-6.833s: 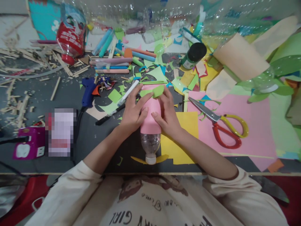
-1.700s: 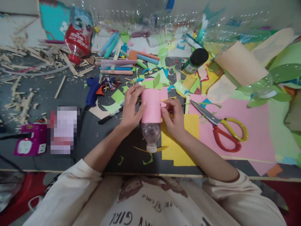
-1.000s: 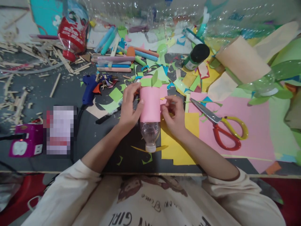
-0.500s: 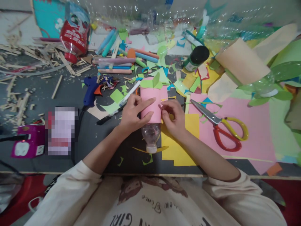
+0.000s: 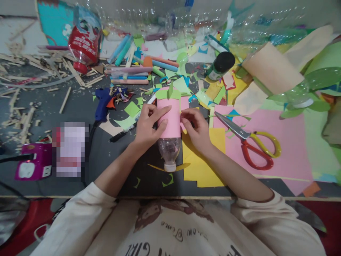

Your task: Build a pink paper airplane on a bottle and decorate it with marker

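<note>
Though paper-clad, clear plastic bottle (image 5: 169,148)

Dark tabletop (image 5: 81,101); on it, 1 blue glue gun (image 5: 101,106), 1 purple box (image 5: 33,161), scattered wooden sticks (image 5: 65,100); yellow paper (image 5: 195,170)

Head-worn view, facing forward (and steeply down), near the table (image 5: 82,103)

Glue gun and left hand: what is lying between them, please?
In the head view, paper scraps and pens lie between the blue glue gun and the left hand.
</note>
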`<state>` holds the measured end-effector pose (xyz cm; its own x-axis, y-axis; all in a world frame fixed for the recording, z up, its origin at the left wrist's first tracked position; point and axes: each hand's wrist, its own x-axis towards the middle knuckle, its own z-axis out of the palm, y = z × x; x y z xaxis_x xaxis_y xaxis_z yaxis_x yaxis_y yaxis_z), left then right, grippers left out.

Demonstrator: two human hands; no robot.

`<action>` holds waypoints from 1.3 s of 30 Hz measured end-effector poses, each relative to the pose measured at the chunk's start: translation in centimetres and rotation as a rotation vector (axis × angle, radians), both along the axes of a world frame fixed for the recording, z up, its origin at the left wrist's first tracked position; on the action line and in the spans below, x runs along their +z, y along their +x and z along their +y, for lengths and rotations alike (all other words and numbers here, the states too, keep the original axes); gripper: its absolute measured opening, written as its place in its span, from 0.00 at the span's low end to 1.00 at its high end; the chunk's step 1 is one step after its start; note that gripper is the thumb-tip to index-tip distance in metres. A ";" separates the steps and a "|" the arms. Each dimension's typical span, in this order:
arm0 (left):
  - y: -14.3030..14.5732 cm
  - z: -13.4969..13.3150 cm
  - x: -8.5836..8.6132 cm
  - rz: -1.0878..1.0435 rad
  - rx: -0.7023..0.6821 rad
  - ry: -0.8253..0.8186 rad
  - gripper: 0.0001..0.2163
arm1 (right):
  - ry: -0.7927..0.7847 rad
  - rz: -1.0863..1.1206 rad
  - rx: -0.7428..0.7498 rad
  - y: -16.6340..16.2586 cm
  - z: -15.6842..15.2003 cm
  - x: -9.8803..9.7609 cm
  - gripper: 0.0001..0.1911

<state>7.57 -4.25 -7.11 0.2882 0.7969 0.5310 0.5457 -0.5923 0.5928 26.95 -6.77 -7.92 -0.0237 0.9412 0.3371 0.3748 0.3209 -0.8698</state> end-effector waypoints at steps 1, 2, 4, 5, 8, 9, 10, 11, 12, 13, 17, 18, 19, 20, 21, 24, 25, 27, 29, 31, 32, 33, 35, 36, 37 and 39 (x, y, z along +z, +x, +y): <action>0.0 0.0 0.0 -0.015 -0.007 0.004 0.19 | -0.019 -0.002 -0.002 0.2 0.3 0.0 0.09; 0.0 0.0 0.0 -0.026 -0.011 0.003 0.18 | -0.023 -0.029 0.001 0.5 0.6 0.1 0.08; 0.0 -0.1 0.1 -0.032 -0.015 -0.005 0.17 | 0.006 -0.138 0.015 1.2 1.7 0.3 0.06; 0.0 -0.1 0.1 -0.029 -0.014 -0.008 0.17 | 0.026 -0.200 0.016 1.6 2.4 0.3 0.07; 0.0 0.0 0.0 -0.013 -0.006 -0.008 0.18 | 0.077 -0.347 0.024 2.9 5.3 0.2 0.11; -0.1 0.1 -0.1 -0.006 -0.004 -0.005 0.18 | 0.091 -0.379 0.041 3.3 6.3 0.0 0.12; -0.1 0.1 -0.2 0.002 -0.003 -0.004 0.18 | 0.098 -0.409 0.061 3.5 7.3 -0.3 0.12; -0.2 0.1 -0.2 0.007 -0.006 0.000 0.18 | 0.099 -0.448 0.091 3.7 8.2 -0.6 0.12; -0.2 0.2 -0.3 0.010 -0.016 0.004 0.18 | 0.097 -0.493 0.118 3.8 9.0 -0.8 0.10; -0.2 0.2 -0.3 0.010 -0.027 0.011 0.18 | 0.098 -0.531 0.132 3.8 9.6 -1.1 0.08; -0.4 0.2 -0.5 0.015 -0.071 0.037 0.19 | 0.112 -0.591 0.141 4.2 11.0 -1.5 0.04; -0.4 0.2 -0.5 0.023 -0.071 0.036 0.20 | 0.108 -0.588 0.144 4.5 11.1 -1.3 0.03; -0.4 0.2 -0.5 0.031 -0.069 0.033 0.20 | 0.102 -0.579 0.141 4.9 11.2 -0.9 0.04; -0.4 0.2 -0.5 0.038 -0.066 0.027 0.20 | 0.099 -0.564 0.123 5.4 11.3 -0.4 0.04; -0.4 0.2 -0.5 0.039 -0.066 0.023 0.21 | 0.097 -0.549 0.085 5.9 11.3 0.4 0.03; -0.5 0.3 -0.5 0.030 -0.123 0.010 0.23 | 0.054 -0.530 -0.088 7.6 11.0 3.6 0.05; -0.5 0.3 -0.5 0.034 -0.147 -0.001 0.24 | 0.040 -0.519 -0.160 8.1 10.7 4.7 0.06; -0.4 0.3 -0.6 0.064 -0.174 -0.041 0.30 | 0.011 -0.440 -0.279 8.7 10.0 6.8 0.07; -0.4 0.4 -0.7 0.097 -0.167 -0.097 0.36 | 0.011 -0.350 -0.389 9.0 9.0 8.2 0.07; -0.3 0.4 -0.8 0.102 -0.152 -0.139 0.38 | 0.102 -0.300 -0.498 9.1 7.9 8.6 0.08; -0.3 0.4 -0.8 0.096 -0.144 -0.148 0.37 | 0.151 -0.307 -0.516 9.1 7.3 8.4 0.08; -0.3 0.4 -0.9 0.090 -0.133 -0.149 0.37 | 0.217 -0.327 -0.523 9.2 6.7 8.1 0.07; -0.3 0.4 -0.9 0.083 -0.100 -0.138 0.36 | 0.360 -0.392 -0.476 9.2 5.5 7.0 0.06; -0.3 0.5 -1.0 0.081 -0.081 -0.132 0.35 | 0.421 -0.410 -0.450 9.2 5.0 6.5 0.05; -0.3 0.5 -1.0 0.079 -0.063 -0.127 0.34 | 0.454 -0.412 -0.445 9.2 4.6 6.0 0.05; -0.3 0.5 -1.1 0.070 -0.042 -0.117 0.32 | 0.491 -0.378 -0.465 8.9 3.7 5.6 0.05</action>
